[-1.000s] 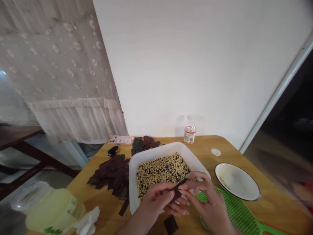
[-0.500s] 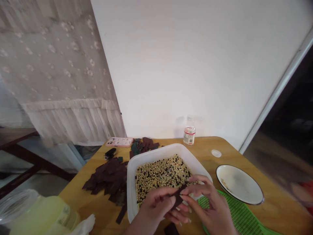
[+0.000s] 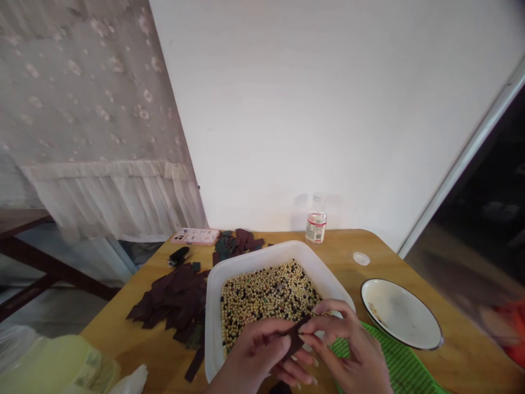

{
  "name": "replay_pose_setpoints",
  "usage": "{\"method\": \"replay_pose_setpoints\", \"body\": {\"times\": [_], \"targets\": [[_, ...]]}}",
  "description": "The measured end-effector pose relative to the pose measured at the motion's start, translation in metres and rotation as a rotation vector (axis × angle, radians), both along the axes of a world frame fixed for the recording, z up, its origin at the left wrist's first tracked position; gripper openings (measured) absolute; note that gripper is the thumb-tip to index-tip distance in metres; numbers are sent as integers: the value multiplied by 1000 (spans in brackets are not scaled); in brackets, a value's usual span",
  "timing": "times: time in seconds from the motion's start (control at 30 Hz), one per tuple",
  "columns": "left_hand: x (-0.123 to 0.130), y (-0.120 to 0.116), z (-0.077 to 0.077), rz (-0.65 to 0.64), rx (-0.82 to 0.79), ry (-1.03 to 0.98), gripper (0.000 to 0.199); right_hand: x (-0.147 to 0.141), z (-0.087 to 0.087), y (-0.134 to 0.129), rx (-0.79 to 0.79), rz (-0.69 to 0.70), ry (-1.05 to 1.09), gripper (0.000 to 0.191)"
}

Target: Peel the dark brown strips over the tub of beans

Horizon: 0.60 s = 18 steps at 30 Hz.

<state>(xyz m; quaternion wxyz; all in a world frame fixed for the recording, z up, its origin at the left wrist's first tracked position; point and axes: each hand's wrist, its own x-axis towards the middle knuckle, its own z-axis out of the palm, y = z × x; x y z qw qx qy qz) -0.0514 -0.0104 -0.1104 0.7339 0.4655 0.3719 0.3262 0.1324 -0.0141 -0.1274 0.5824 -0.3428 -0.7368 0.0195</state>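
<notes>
My left hand (image 3: 254,355) and my right hand (image 3: 348,350) both pinch a dark brown strip (image 3: 293,340), perhaps leather or dried peel, over the near corner of a white plastic tub (image 3: 213,323). The tub holds a mix of pale round beans with darker seeds (image 3: 266,301). My right hand rests above a green plastic mesh strainer (image 3: 389,355). A dark piece (image 3: 281,388) lies on the table beneath my hands, mostly hidden.
A heap of dark brown strips (image 3: 172,301) lies left of the tub on a wooden table (image 3: 135,328), with greenish strips (image 3: 229,246) behind. There are a pink phone (image 3: 194,236), a black object (image 3: 178,256), a water bottle (image 3: 315,224), a white lid (image 3: 361,258), a white enamel plate (image 3: 400,314) and a yellowish jar (image 3: 61,366).
The view has turned, so the table and tub sit further left and lower in the frame. Both hands keep hold of the strip, and the dark piece below has nearly left the view.
</notes>
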Motion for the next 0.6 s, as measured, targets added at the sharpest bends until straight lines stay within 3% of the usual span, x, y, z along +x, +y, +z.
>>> {"method": "replay_pose_setpoints", "body": {"times": [0.47,0.6], "targets": [[4,-2,-7,-5,29,-78,50,-1,-3,-2,-42,44,33,19],[3,-2,-6,17,27,-95,44,0,-4,-2,-62,0,64,23]]}}
